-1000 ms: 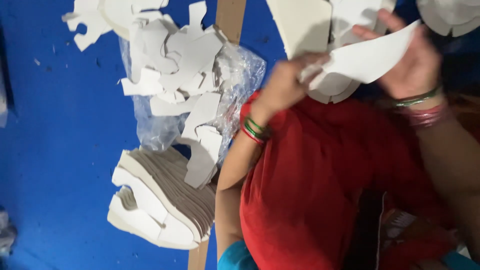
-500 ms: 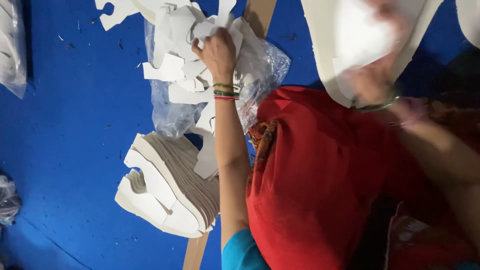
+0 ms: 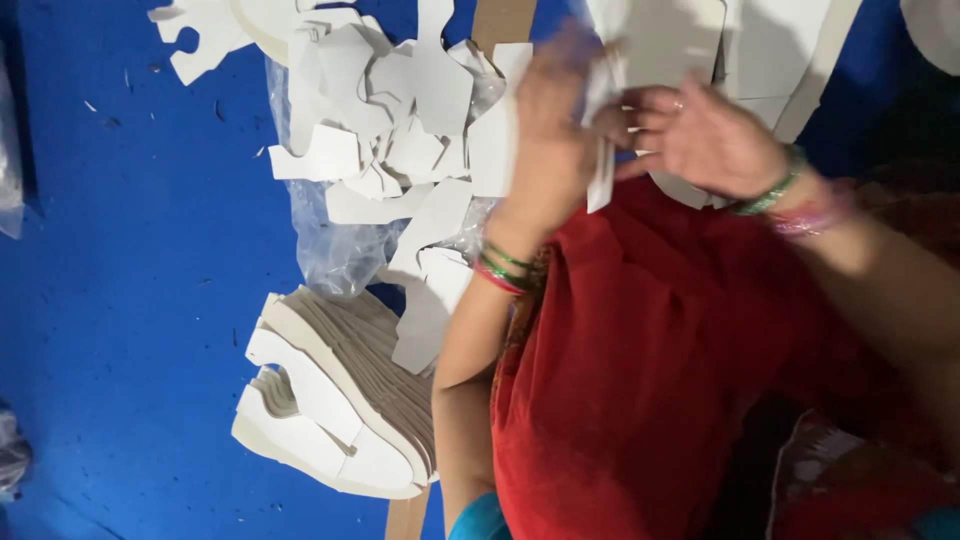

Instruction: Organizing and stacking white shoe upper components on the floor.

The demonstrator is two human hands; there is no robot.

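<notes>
My left hand [image 3: 553, 130], blurred, with bangles at the wrist, is raised in front of the big white sheets [image 3: 690, 45]. It meets my right hand [image 3: 705, 135], whose fingers are spread. Between the two hands a narrow white cut piece [image 3: 601, 185] stands edge-on, and the fingertips of both hands are on it. Just left of my left hand lies a pile of white offcuts [image 3: 400, 130] on a clear plastic bag [image 3: 335, 250]. My lap is covered in red cloth [image 3: 640, 380].
A neat stack of white shaped cut-outs [image 3: 340, 400] lies on the blue floor [image 3: 120, 300] at lower left. A brown cardboard strip [image 3: 500, 20] runs under the offcuts. More clear plastic [image 3: 8, 160] shows at the left edge.
My left hand has left the offcut pile and moved right to meet my right hand. The large sheet that my right hand held up is now behind both hands.
</notes>
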